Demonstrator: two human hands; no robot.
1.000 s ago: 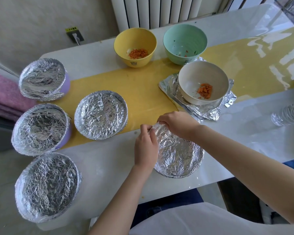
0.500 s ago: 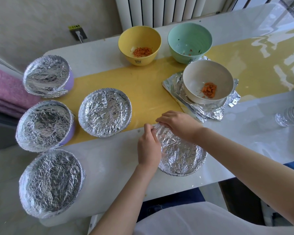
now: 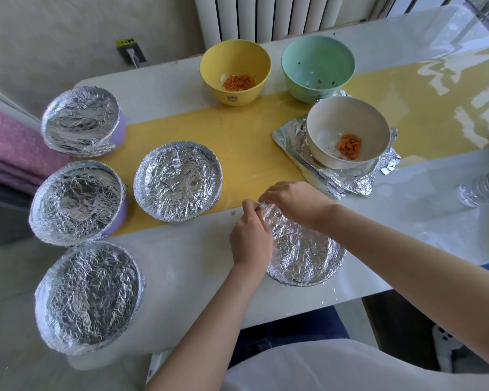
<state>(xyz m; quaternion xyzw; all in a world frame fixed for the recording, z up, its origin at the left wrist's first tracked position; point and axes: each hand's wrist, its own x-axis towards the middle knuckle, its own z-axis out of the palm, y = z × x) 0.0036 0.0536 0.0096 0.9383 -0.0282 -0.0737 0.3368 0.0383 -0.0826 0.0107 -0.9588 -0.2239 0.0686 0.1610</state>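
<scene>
**A:** Right, both hands are meeting at the far rim of the foil-covered dish (image 3: pixel 305 255), which is sitting on the white table (image 3: pixel 187 263) near its front edge.

**B:** The left hand (image 3: pixel 250 238) is pinching the foil's edge, with thumb and fingertips (image 3: pixel 249 206) drawn in tight.

**A:** And the right hand (image 3: pixel 294 203) is curling its fingers (image 3: pixel 271 190) down over that same stretch of rim, just beside the left, gripping the foil.

**B:** Further back, the yellow bowl (image 3: pixel 235 97) is holding a small heap of chopped orange bits. The green bowl (image 3: pixel 316 60) is showing only a few scraps.

**A:** The pale bowl (image 3: pixel 333 122) is standing on crumpled foil sheets (image 3: pixel 347 182) and carrying a few orange chunks.

**B:** On the left, four foil-topped bowls (image 3: pixel 178 180) are sitting near one another, two of them showing purple walls.

**A:** Foil is hiding whatever is lying under every cover, the near dish included. The left hand is blocking part of that dish's rim.

**B:** And a clear bottle (image 3: pixel 483 190) is getting cut off by the right edge.
</scene>
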